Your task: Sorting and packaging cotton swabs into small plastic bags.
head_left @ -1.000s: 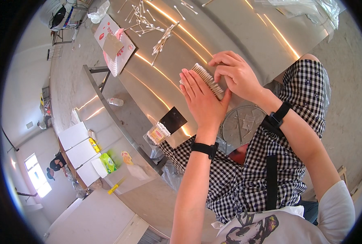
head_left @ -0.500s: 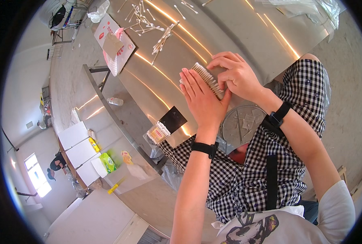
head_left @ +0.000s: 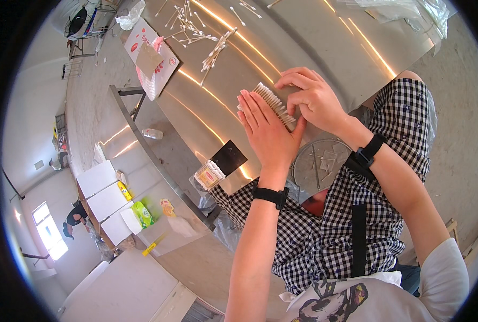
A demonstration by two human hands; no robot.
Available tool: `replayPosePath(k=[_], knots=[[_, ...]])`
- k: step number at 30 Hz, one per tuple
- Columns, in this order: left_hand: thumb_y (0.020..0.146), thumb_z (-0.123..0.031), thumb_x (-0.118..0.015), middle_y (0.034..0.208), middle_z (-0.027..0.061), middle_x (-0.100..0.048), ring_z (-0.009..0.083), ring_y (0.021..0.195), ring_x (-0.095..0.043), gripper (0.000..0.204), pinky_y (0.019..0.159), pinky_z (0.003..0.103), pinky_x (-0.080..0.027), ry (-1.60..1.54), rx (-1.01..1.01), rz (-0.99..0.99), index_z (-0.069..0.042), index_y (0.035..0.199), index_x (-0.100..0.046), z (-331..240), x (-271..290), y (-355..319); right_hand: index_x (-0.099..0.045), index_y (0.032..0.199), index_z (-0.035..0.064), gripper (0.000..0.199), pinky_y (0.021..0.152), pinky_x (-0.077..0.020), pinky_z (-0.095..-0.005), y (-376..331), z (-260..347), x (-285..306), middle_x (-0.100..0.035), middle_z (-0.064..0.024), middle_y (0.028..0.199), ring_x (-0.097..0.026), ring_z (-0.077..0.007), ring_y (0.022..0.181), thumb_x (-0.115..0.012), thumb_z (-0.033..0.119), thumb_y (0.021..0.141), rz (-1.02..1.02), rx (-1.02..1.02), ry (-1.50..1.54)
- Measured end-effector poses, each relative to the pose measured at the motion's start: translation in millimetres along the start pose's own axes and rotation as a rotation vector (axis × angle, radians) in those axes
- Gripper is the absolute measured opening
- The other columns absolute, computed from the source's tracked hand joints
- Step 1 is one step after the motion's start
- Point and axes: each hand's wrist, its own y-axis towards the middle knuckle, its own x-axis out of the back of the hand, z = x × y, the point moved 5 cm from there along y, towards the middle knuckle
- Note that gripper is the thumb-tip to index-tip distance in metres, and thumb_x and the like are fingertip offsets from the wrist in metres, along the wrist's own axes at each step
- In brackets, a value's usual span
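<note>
Beneath and beside my left hand (head_left: 270, 129) is a neat, tightly packed row of cotton swabs (head_left: 274, 102) on the metal table. The fingers of that hand lie straight along the row's left side, with the thumb round its near end, so the swabs are held between them. My right hand (head_left: 317, 102) is at the row's right side, its bent fingers apart and a fingertip against the swab tips. Nothing shows in its grasp. A clear-wrapped pack of cotton swabs (head_left: 209, 175) rests by a black card (head_left: 229, 158) at the table's near left edge.
Loose cotton swabs (head_left: 188, 27) lie scattered at the far side of the metal table (head_left: 303, 43). A printed white and pink carton (head_left: 166, 56) sits at the far left corner, and clear plastic bags (head_left: 411, 11) at the far right. Left stands another table with a green packet (head_left: 142, 214).
My right hand has shifted very slightly at the swab row. My left hand stays in place.
</note>
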Motion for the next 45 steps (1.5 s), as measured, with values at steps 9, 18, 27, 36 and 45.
replayPosePath(k=[9, 18, 27, 36, 45], knots=[[0.084, -0.058, -0.066, 0.156, 0.0345, -0.022, 0.0426, 0.149, -0.019, 0.109, 0.121, 0.050, -0.018, 0.006, 0.005, 0.004, 0.017, 0.148, -0.020, -0.2, -0.3, 0.0, -0.065, 0.068, 0.0048, 0.018, 0.092, -0.0516, -0.0384, 0.9, -3.0, -2.2, -0.065, -0.0042, 0.112, -0.057, -0.0265, 0.114, -0.057, -0.011, 0.069, -0.032, -0.048, 0.019], [0.084, -0.056, -0.066, 0.156, 0.0341, -0.022, 0.0424, 0.149, -0.020, 0.107, 0.121, 0.050, -0.018, -0.005, 0.006, 0.011, 0.017, 0.148, -0.020, -0.4, 0.7, -0.2, -0.064, 0.073, 0.0057, 0.018, 0.093, -0.0506, -0.0394, 1.8, -1.9, -2.1, -0.065, -0.0044, 0.112, -0.057, -0.0268, 0.114, -0.057, -0.010, 0.072, -0.016, -0.024, -0.034], [0.082, -0.051, -0.069, 0.156, 0.0342, -0.022, 0.0431, 0.149, -0.020, 0.106, 0.121, 0.050, -0.019, -0.018, 0.004, -0.011, 0.016, 0.148, -0.021, -0.3, 0.7, 0.0, -0.064, 0.080, 0.0082, 0.019, 0.097, -0.0488, -0.0408, 1.9, -2.0, -3.1, -0.064, -0.0046, 0.115, -0.057, -0.0278, 0.118, -0.055, -0.009, 0.076, -0.003, -0.054, -0.091], [0.081, -0.050, -0.070, 0.156, 0.0342, -0.021, 0.0437, 0.149, -0.019, 0.106, 0.121, 0.051, -0.018, -0.031, 0.004, -0.007, 0.017, 0.148, -0.020, 0.5, 0.7, 0.3, -0.064, 0.086, 0.0100, 0.020, 0.098, -0.0486, -0.0412, 3.6, -0.6, -4.2, -0.064, -0.0038, 0.117, -0.056, -0.0273, 0.119, -0.056, -0.006, 0.079, 0.003, -0.049, -0.112], [0.082, -0.052, -0.068, 0.156, 0.0350, -0.022, 0.0437, 0.149, -0.019, 0.106, 0.121, 0.051, -0.017, -0.039, -0.003, -0.015, 0.017, 0.147, -0.021, 0.8, -0.4, -0.3, -0.063, 0.088, 0.0113, 0.014, 0.098, -0.0465, -0.0397, 2.9, 0.0, -3.7, -0.062, -0.0032, 0.117, -0.055, -0.0250, 0.117, -0.061, 0.000, 0.080, 0.023, -0.032, -0.178]])
